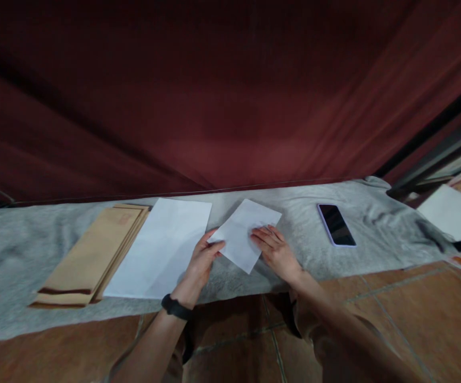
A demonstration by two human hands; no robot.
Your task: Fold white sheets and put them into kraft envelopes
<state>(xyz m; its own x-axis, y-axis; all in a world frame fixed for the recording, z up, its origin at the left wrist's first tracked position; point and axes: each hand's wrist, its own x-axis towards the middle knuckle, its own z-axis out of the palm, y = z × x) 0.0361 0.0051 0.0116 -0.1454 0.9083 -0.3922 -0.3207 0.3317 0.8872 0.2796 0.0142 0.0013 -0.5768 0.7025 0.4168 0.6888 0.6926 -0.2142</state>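
Observation:
A folded white sheet of paper (pixel 243 232) lies on the grey cloth (pixel 23 234) between my hands. My left hand (pixel 202 260) pinches its left corner, thumb on top and fingers curled under the edge. My right hand (pixel 275 250) rests flat on the sheet's right side, fingers stretched out and pressing it down. A black band circles my left wrist. To the left lies a stack of flat white paper (pixel 162 246), and beyond it a pile of brown envelopes (pixel 90 255).
A dark phone (pixel 336 224) lies face up on the cloth to the right. Another white sheet (pixel 452 211) sits at the far right edge. A dark red curtain (pixel 214 96) hangs behind. Brown tiled floor (pixel 394 298) runs in front.

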